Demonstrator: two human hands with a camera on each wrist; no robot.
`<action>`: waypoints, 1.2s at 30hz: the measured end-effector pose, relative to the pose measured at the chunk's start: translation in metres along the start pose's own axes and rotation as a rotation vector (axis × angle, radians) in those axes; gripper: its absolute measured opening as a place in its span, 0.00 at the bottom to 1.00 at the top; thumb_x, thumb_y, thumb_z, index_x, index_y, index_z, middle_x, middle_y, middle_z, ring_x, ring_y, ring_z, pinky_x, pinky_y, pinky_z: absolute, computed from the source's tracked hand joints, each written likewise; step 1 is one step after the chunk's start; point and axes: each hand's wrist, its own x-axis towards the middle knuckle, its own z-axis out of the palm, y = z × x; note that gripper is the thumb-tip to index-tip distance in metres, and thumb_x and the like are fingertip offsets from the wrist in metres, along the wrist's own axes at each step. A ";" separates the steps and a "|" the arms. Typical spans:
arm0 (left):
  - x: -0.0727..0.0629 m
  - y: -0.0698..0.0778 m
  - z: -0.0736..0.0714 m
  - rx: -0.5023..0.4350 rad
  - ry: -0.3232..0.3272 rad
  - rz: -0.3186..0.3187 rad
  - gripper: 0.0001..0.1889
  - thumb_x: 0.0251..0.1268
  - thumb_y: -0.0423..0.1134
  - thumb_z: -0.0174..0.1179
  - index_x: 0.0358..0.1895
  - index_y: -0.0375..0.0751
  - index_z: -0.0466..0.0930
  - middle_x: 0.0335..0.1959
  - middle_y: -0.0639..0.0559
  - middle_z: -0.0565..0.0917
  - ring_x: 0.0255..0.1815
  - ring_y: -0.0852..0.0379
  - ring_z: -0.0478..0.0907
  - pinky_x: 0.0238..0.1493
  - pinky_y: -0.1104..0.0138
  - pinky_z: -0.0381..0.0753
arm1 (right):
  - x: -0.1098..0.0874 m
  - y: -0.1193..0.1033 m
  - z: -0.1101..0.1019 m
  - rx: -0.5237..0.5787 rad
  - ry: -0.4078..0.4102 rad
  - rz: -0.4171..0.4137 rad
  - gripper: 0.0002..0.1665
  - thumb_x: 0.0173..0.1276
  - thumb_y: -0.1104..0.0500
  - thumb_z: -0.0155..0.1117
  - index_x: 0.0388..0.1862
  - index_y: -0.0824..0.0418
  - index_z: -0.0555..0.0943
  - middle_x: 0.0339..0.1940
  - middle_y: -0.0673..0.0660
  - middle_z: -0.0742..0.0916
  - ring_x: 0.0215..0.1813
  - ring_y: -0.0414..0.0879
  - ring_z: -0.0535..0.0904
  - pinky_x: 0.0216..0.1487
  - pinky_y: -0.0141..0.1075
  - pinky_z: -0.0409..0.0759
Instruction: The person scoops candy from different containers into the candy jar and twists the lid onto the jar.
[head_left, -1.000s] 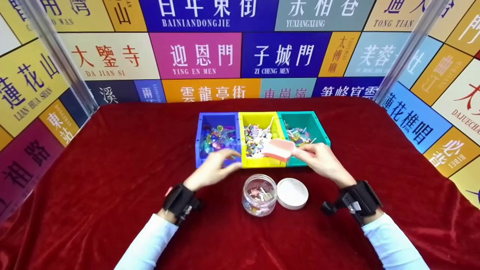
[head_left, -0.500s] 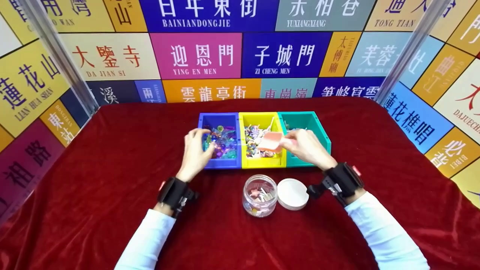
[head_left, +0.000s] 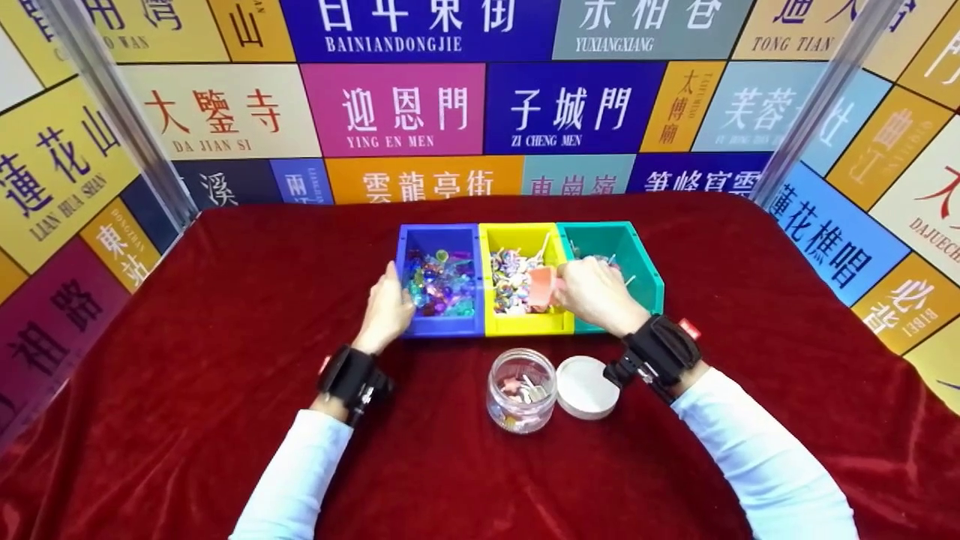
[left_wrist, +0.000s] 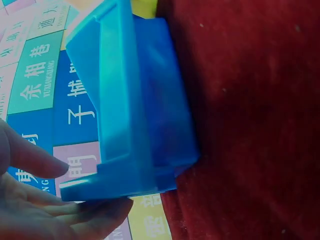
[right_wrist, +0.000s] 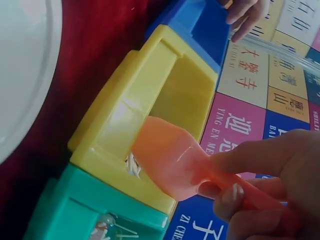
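My right hand (head_left: pixel 600 292) holds a pink scoop (head_left: pixel 541 287) by its handle, thumb and fingers wrapped round it in the right wrist view. The scoop's head dips into the yellow bin (head_left: pixel 529 325), among small swirled lollipops. On the far left, my left hand (head_left: pixel 384 311) grips the near left corner of the blue bin (head_left: pixel 448 326), which holds shiny coloured beads. The left wrist view has the thumb on one side of the bin's rim and the fingers (left_wrist: pixel 107 215) against its outer face.
A green bin (head_left: pixel 651 274) with more small lollipops joins the yellow one on the right, partly behind my right hand. Nearer me stand a clear jar (head_left: pixel 517 421) with some small pieces inside and a white lid (head_left: pixel 587 388). Red cloth (head_left: pixel 247 300) covers the table.
My right hand has moved left and lowered the scoop into the yellow bin. My left hand went from the blue bin's front edge, over its beads, to its left side.
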 end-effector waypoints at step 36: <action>0.001 -0.004 0.002 0.063 -0.040 -0.005 0.30 0.51 0.22 0.46 0.61 0.19 0.53 0.46 0.26 0.73 0.47 0.34 0.72 0.51 0.51 0.71 | 0.009 -0.016 0.021 -0.130 0.121 -0.184 0.05 0.50 0.67 0.61 0.17 0.64 0.76 0.15 0.60 0.80 0.20 0.58 0.76 0.18 0.48 0.75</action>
